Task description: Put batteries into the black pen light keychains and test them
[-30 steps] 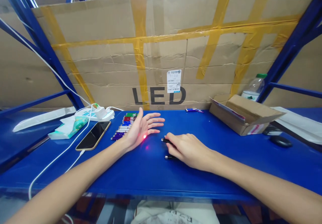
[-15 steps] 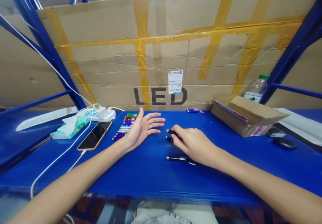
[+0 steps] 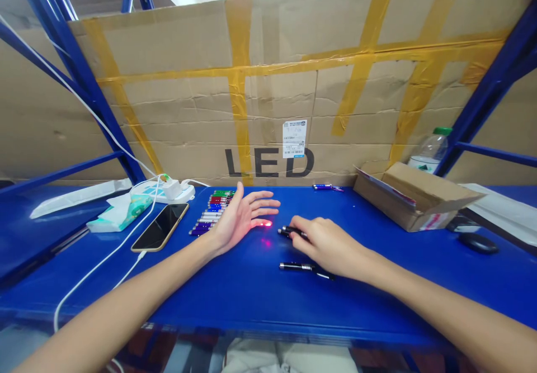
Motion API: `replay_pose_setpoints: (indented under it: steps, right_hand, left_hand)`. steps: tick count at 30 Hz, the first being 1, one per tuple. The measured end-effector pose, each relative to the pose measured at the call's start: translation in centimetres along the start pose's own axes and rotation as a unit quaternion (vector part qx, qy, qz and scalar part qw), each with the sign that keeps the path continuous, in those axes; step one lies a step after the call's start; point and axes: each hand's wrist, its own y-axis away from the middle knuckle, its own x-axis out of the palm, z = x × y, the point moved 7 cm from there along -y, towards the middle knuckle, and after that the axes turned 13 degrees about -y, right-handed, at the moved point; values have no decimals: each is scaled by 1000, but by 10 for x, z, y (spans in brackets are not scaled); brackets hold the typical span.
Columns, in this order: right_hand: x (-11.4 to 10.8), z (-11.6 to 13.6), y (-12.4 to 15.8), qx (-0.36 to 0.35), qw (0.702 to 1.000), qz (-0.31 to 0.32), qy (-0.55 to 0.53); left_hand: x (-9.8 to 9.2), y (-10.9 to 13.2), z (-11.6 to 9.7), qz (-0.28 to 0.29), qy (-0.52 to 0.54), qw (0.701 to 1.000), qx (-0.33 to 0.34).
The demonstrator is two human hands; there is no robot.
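My right hand (image 3: 331, 245) is closed around a black laser pointer (image 3: 288, 230), its silver tip facing left. Red light (image 3: 265, 224) glows on the little finger of my left hand (image 3: 235, 225), which is open, palm turned toward the pointer and fingers spread. A fainter red spot lies on the blue table just below that finger. Another black laser pointer (image 3: 296, 266) lies on the table just below my right hand. Behind my left hand is a row of similar pens (image 3: 205, 220) in green, red, blue, silver and purple, partly hidden by it.
To the left lie a charging phone (image 3: 161, 227), a tissue pack (image 3: 121, 216) and a white power strip (image 3: 182, 194). A blue pen (image 3: 322, 187) rests at the back. An opened cardboard box (image 3: 419, 194), a bottle (image 3: 430, 149) and a black mouse (image 3: 478, 242) are on the right.
Red light has appeared on my left little finger and on the table beneath it. The pointer in my right hand has tilted slightly; both hands stay in nearly the same place.
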Motion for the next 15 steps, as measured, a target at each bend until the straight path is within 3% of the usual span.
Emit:
replay_pose_setpoints:
  steps: [3,7,12,15]
  right_hand:
    - [7,7,2,-38,998,31,-37]
    - [-5,8,4,-35,996,-30,-81]
    - [2,6,3,-27,988,44,-148]
    - [-7,4,2,-22,989,-11,-147]
  left_hand:
    - [1,0,-1,10,7,1000,7]
    - [1,0,-6,15,15,1000,16]
    - [0,0,-7,18,22,999,14]
    - [0,-1,-7,20,24,999,16]
